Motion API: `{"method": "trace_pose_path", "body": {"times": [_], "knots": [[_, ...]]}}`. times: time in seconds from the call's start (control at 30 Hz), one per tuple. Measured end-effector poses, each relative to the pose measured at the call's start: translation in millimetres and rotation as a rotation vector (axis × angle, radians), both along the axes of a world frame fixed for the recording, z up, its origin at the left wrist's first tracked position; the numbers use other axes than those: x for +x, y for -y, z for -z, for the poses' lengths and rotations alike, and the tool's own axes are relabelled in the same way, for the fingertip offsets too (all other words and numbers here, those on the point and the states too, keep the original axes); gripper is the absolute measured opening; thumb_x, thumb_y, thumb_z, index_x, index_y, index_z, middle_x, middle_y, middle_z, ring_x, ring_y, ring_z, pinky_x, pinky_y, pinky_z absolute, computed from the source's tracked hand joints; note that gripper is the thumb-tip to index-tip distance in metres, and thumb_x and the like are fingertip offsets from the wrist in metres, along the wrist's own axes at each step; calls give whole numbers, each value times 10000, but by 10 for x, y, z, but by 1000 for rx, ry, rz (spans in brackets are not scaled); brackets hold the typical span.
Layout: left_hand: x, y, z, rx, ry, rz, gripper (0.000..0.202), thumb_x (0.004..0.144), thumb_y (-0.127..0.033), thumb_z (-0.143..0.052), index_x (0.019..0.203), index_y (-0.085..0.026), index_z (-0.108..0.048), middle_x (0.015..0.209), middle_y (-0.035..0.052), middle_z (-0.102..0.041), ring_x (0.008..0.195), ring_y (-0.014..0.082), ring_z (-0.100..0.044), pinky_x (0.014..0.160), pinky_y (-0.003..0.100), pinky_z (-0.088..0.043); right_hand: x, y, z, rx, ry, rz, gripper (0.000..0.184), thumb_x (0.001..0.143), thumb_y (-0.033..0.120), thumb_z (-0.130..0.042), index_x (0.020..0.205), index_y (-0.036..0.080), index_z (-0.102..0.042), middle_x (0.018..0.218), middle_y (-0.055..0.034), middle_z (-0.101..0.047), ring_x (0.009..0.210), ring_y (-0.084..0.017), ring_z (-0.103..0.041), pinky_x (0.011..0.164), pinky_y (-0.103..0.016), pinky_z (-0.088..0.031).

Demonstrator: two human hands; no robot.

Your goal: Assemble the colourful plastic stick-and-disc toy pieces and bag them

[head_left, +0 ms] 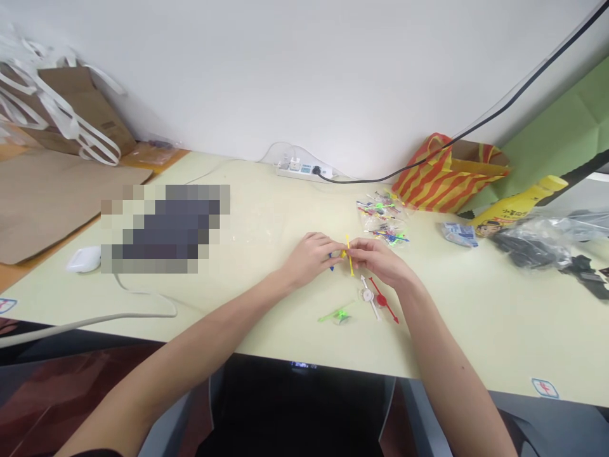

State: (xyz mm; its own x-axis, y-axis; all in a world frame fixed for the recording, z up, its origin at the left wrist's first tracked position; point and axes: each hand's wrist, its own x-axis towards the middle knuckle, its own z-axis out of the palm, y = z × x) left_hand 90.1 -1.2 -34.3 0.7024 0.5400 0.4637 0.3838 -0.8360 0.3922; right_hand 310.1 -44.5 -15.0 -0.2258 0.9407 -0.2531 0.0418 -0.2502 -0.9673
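My left hand (311,257) is closed in a pinch at a small yellow piece beside the yellow arrow spinner (351,266). From the other side, the fingertips of my right hand (375,259) grip that spinner, which stands nearly upright in view. A blue arrow piece (332,267) shows just below my left fingers; whether they touch it I cannot tell. On the table below my hands lie a white arrow spinner (368,296), a red arrow spinner (382,301) and a green arrow (328,315) with a green base piece (341,315).
Behind my right hand lie clear bags of colourful spinner parts (383,219). A striped paper bag (442,174), yellow bottle (518,206) and blue-white packet (459,234) stand to the right. A power strip (304,170) lies by the wall, a white case (84,259) to the left.
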Motion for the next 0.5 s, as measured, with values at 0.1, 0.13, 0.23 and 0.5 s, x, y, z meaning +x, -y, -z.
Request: {"method": "trace_pose_path", "body": {"times": [0.1,0.13,0.23,0.5], "knots": [[-17,-35,24,15,-92,-46,238,994,-391,-637,1163,-234,-694,1012,37,-763,985,204,-669,979,386,-428,-17,-20,40,17,62,25,340,757,468,-829,841,169,-692,714,15,-620,608,-118,-562,637,-278,-432],[-22,-46,36,16,-113,-58,231,987,-389,-648,1149,-232,-696,1007,38,-761,989,207,-665,978,386,-423,-23,-24,53,26,85,33,338,760,469,-825,838,169,-691,697,13,-621,593,-117,-559,617,-273,-424],[-31,-67,75,17,-148,-73,215,970,-366,-673,1131,-227,-701,1020,42,-758,1015,216,-656,993,391,-411,-45,-29,88,45,143,68,325,762,457,-817,843,170,-690,626,11,-618,543,-122,-555,546,-262,-393],[-38,-82,88,-25,-143,-46,196,963,-276,-650,1140,-227,-718,1006,45,-749,1025,213,-668,1086,430,-400,-98,-39,96,7,162,128,208,731,298,-824,809,178,-673,623,-23,-669,520,-144,-624,500,-254,-478]]}}
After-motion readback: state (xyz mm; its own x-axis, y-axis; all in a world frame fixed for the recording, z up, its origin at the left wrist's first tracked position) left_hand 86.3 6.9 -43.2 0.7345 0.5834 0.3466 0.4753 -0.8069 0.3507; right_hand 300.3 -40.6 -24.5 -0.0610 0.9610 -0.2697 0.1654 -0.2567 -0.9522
